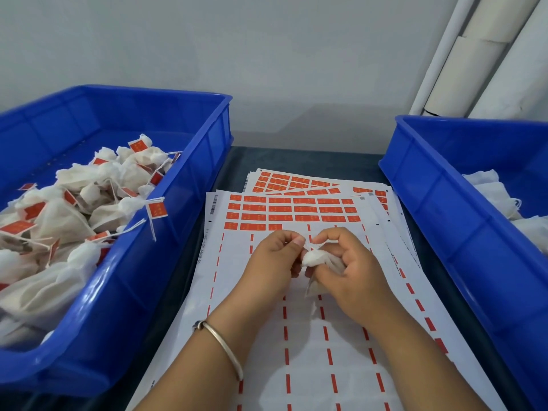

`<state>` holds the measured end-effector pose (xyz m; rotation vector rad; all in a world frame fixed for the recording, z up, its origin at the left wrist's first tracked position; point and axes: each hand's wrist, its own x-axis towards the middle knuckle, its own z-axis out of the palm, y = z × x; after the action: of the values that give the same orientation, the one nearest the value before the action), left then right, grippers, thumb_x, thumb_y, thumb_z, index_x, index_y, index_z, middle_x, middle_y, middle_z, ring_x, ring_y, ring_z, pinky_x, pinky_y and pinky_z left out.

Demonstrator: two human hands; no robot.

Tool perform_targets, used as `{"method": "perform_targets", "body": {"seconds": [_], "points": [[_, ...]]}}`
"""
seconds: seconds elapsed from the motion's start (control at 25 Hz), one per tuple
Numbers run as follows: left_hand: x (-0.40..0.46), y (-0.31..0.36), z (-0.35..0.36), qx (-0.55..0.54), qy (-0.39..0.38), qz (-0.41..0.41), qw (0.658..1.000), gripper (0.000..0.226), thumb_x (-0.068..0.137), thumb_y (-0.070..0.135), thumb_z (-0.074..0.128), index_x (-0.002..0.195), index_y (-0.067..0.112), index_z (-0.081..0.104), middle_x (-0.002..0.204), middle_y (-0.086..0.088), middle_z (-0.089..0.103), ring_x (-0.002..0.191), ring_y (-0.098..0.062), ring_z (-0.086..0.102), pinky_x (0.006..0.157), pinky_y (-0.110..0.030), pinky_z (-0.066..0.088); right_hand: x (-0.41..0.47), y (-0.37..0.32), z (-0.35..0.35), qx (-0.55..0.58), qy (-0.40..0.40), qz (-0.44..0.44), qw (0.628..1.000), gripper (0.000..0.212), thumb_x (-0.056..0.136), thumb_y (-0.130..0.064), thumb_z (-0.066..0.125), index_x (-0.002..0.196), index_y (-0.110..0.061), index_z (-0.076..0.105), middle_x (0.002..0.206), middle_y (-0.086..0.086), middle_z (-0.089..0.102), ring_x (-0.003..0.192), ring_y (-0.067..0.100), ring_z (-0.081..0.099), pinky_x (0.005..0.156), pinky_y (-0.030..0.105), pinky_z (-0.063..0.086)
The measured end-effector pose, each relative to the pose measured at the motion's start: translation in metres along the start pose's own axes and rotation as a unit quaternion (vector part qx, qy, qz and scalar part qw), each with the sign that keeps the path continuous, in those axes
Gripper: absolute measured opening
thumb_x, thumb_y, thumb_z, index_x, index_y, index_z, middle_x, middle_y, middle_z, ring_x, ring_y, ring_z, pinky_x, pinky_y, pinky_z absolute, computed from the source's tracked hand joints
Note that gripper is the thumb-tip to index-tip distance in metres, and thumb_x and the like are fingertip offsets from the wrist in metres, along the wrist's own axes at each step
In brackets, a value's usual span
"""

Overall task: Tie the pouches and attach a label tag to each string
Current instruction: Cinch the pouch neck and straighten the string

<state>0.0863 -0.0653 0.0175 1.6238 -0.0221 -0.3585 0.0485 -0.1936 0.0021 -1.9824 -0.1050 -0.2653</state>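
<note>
Both hands are working over the label sheet point(296, 292) on the tabletop point(326, 161). Right hand point(353, 271) is gripping a white pouch point(314, 258), fingers curled round it. Left hand point(275, 256) is pinching the pouch's string between thumb and forefinger, just beside the pouch neck. Left bin point(178, 203) is holding a heap of tied, tagged pouches point(74, 209). Right bin point(444, 188) is holding untagged pouches point(504, 197). Red labels point(290, 209) are filling the sheet's far rows.
</note>
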Motion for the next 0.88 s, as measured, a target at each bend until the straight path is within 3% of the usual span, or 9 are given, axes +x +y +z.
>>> {"method": "perform_targets", "body": {"seconds": [0.24,0.48,0.68,0.8,0.88], "points": [[0.0004,0.0002,-0.0004,0.028,0.013,0.008,1.000,0.023,0.098,0.028,0.043,0.089,0.018,0.062,0.071,-0.002,0.057,0.064,-0.012,0.047,0.065,-0.025,0.044,0.0019,-0.0030,0.0022,-0.036,0.027,-0.030,0.999,0.025,0.086,-0.020,0.065,0.084,-0.041,0.053,0.078,-0.027,0.059,0.088,-0.017,0.054,0.064,-0.001,0.041],[0.0015,-0.0010,-0.0002,0.045,0.019,0.014,0.999,0.024,0.098,0.031,0.042,0.087,0.022,0.061,0.071,0.000,0.058,0.064,-0.011,0.049,0.064,-0.023,0.045,0.0019,-0.0038,0.0045,-0.060,0.038,-0.042,0.997,0.025,0.087,-0.024,0.063,0.088,-0.045,0.050,0.081,-0.032,0.055,0.089,-0.025,0.049,0.064,-0.006,0.036],[0.0020,-0.0013,-0.0008,0.036,0.014,0.012,0.999,0.021,0.097,0.030,0.046,0.086,0.023,0.062,0.069,0.003,0.058,0.064,-0.010,0.050,0.065,-0.023,0.047,0.0036,-0.0028,0.0035,-0.053,0.030,-0.030,0.998,0.015,0.089,-0.027,0.059,0.083,-0.039,0.053,0.075,-0.027,0.061,0.086,-0.016,0.054,0.065,-0.002,0.039],[0.0009,0.0001,-0.0021,-0.029,0.017,0.019,0.999,0.011,0.093,0.019,0.054,0.087,0.023,0.062,0.076,0.004,0.063,0.068,-0.011,0.055,0.072,-0.025,0.051,0.0062,0.0005,0.0029,-0.019,0.038,0.030,0.999,0.006,0.091,-0.033,0.055,0.086,-0.035,0.056,0.086,-0.020,0.061,0.085,-0.012,0.055,0.063,-0.001,0.041],[0.0012,0.0010,-0.0034,-0.064,0.011,0.029,0.997,0.016,0.089,0.008,0.056,0.091,0.023,0.061,0.080,0.005,0.067,0.071,-0.009,0.060,0.071,-0.022,0.052,0.0079,0.0016,0.0033,0.010,0.041,0.070,0.997,0.008,0.092,-0.034,0.054,0.085,-0.034,0.059,0.084,-0.020,0.062,0.083,-0.009,0.058,0.059,0.001,0.043]]}}
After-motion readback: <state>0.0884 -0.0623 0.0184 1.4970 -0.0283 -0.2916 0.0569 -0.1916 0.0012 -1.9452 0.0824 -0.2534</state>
